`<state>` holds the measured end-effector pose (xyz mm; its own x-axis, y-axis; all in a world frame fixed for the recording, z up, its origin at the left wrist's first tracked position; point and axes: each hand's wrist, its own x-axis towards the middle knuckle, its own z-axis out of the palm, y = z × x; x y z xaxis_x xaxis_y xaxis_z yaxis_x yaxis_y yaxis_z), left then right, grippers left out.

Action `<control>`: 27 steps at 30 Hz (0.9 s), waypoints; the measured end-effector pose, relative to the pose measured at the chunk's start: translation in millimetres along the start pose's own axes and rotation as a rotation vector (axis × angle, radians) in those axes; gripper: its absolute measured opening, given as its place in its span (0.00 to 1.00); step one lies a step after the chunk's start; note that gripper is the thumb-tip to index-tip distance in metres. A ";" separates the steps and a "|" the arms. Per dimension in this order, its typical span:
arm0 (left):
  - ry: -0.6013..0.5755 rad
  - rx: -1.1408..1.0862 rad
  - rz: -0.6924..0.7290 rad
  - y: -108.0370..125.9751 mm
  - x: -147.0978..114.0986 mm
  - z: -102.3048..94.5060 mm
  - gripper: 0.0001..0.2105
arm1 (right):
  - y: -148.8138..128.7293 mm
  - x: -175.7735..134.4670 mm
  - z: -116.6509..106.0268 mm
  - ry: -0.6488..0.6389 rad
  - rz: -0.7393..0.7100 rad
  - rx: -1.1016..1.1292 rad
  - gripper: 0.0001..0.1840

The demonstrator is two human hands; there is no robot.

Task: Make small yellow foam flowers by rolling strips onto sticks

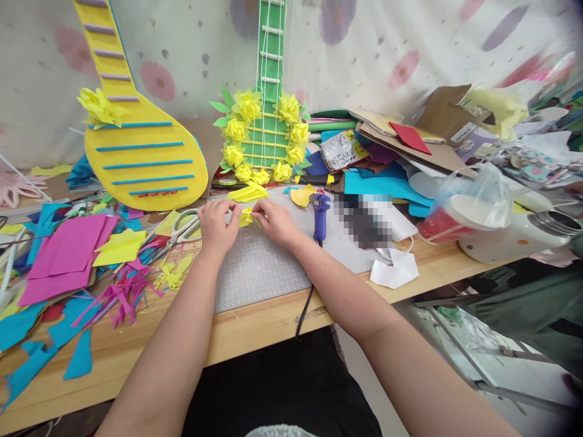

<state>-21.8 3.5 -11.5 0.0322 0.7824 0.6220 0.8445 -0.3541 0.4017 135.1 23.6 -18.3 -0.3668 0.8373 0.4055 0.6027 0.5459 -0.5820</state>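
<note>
Between my two hands, just above the grey cutting mat (255, 273), is a small yellow paper flower (246, 216). My left hand (218, 223) has its fingers curled, with the thumb and fingertips at the flower's left edge. On the other side, my right hand (275, 222) pinches the right edge between thumb and fingers. Folded yellow crepe paper (248, 192) lies just beyond my fingertips. A blue glue gun (320, 217) rests to the right of my right hand, its black cord running over the table edge. White-handled scissors (186, 226) lie left of my left hand.
Behind stand a green paper lute (269, 79) ringed with yellow flowers and a yellow one (146, 152). Magenta paper sheets (68, 255) and scraps cover the left side. Cardboard (401, 139), a red cup (449, 227), a white bottle (501, 240) and a white mask (395, 270) are at right.
</note>
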 end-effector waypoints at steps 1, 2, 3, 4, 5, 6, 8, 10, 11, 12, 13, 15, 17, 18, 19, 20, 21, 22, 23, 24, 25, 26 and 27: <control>0.017 -0.003 -0.022 3.6 -1.0 0.3 0.09 | 0.0 0.2 0.5 0.007 0.016 -0.008 0.04; 0.014 -0.006 -0.028 7.2 -2.2 1.1 0.09 | 0.1 0.4 1.1 0.016 0.031 -0.012 0.05; 0.003 -0.001 -0.028 10.5 -3.5 2.4 0.09 | 0.3 0.6 1.6 0.029 0.046 -0.012 0.05; -0.003 0.006 -0.037 13.2 -5.0 4.0 0.10 | 0.5 0.8 2.1 0.043 0.060 -0.008 0.05; -0.008 0.012 -0.046 15.3 -6.4 5.8 0.09 | 0.6 1.0 2.6 0.059 0.071 0.000 0.05; -0.007 0.020 -0.055 16.7 -7.6 7.7 0.08 | 0.6 1.1 3.1 0.073 0.082 0.012 0.05; 0.011 0.044 -0.071 17.5 -9.7 11.0 0.05 | 0.1 1.3 4.2 0.089 0.096 0.038 0.05; 0.045 0.076 -0.085 16.9 -10.9 13.4 0.03 | -1.1 1.3 5.8 0.087 0.104 0.054 0.05; 0.065 0.091 -0.093 16.4 -11.3 14.2 0.03 | -1.9 1.2 6.7 0.085 0.106 0.058 0.05; 0.085 0.105 -0.103 15.9 -11.6 14.9 0.02 | -2.7 1.1 7.6 0.086 0.107 0.062 0.04; 0.102 0.115 -0.113 15.5 -11.7 15.4 0.03 | -3.6 1.0 8.4 0.090 0.109 0.065 0.04; 0.122 0.125 -0.129 14.7 -11.9 16.4 0.04 | -5.1 0.8 9.9 0.100 0.113 0.072 0.04; 0.123 0.134 -0.133 13.9 -12.0 17.5 0.04 | -6.2 0.8 10.9 0.108 0.125 0.082 0.05; 0.121 0.141 -0.131 13.4 -12.2 18.3 0.04 | -6.4 0.8 11.3 0.111 0.137 0.090 0.05; 0.118 0.151 -0.125 12.8 -12.5 19.3 0.04 | -6.4 0.8 11.7 0.116 0.150 0.100 0.05; 0.116 0.160 -0.119 12.1 -12.8 20.4 0.04 | -6.2 1.0 12.1 0.121 0.165 0.110 0.05; 0.114 0.167 -0.113 11.4 -13.2 21.8 0.04 | -5.7 1.1 12.5 0.125 0.178 0.119 0.05; 0.112 0.171 -0.107 10.6 -13.5 23.2 0.04 | -5.1 1.3 13.0 0.128 0.189 0.125 0.06; 0.109 0.171 -0.102 9.8 -13.9 24.6 0.04 | -4.4 1.5 13.5 0.129 0.196 0.127 0.06; 0.105 0.170 -0.099 9.2 -14.1 25.8 0.04 | -3.7 1.7 14.1 0.128 0.200 0.127 0.06; 0.099 0.169 -0.098 8.8 -14.2 26.5 0.04 | -3.0 2.0 14.7 0.125 0.201 0.128 0.06; 0.094 0.170 -0.097 8.9 -14.2 26.7 0.04 | -2.6 2.2 15.1 0.121 0.200 0.129 0.07; 0.090 0.170 -0.098 9.7 -14.1 26.1 0.04 | -2.3 2.3 15.5 0.119 0.196 0.130 0.07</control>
<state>-0.1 2.4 -34.0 -0.0960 0.7570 0.6463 0.9195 -0.1812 0.3488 121.9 24.7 -26.9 -0.1615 0.9220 0.3518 0.5547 0.3797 -0.7403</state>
